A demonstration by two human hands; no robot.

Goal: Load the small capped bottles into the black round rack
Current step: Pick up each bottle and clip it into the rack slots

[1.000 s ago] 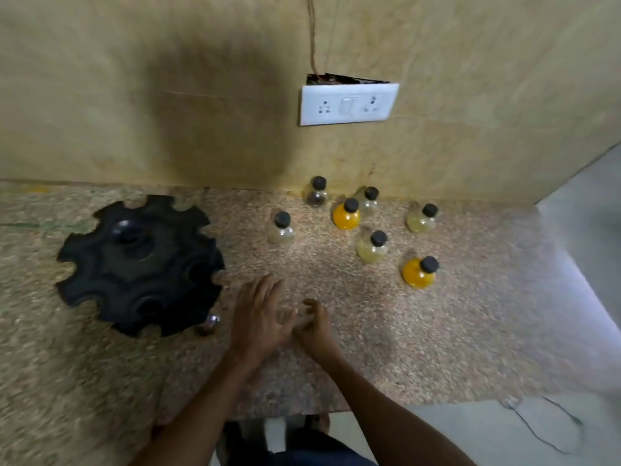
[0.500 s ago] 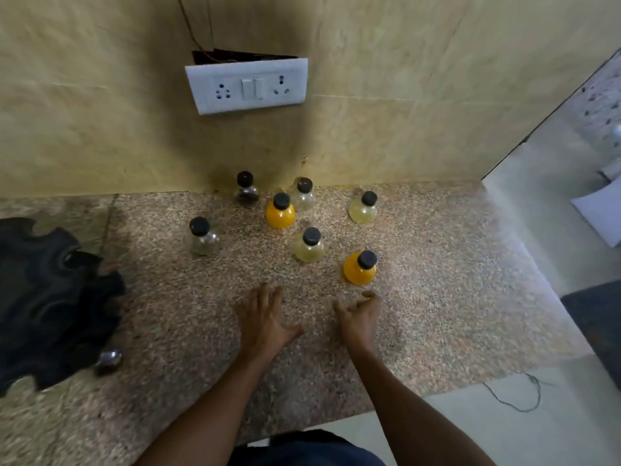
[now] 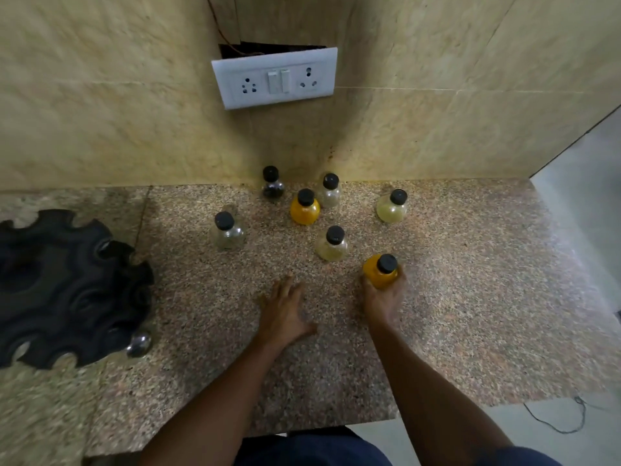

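Several small bottles with black caps stand on the granite counter (image 3: 470, 297). My right hand (image 3: 383, 297) wraps around the nearest orange bottle (image 3: 379, 272) from the front. My left hand (image 3: 284, 311) lies flat on the counter, fingers apart, holding nothing. Behind stand a pale yellow bottle (image 3: 332, 245), a second orange bottle (image 3: 305, 208), a clear bottle (image 3: 226, 232), a dark bottle (image 3: 272, 185), a greyish bottle (image 3: 330, 193) and another pale yellow bottle (image 3: 392, 207). The black round rack (image 3: 64, 290) lies at the left edge, its notched slots empty as far as I see.
A small shiny metal ball or knob (image 3: 138, 344) sits by the rack's near right side. A white socket plate (image 3: 275, 79) hangs on the tiled wall behind. The counter ends at the right and front, with floor and a thin cable (image 3: 554, 422) below.
My right hand has reached forward and closed around the near orange bottle. The view has shifted, bringing more of the rack into sight at left. My left hand stays flat.
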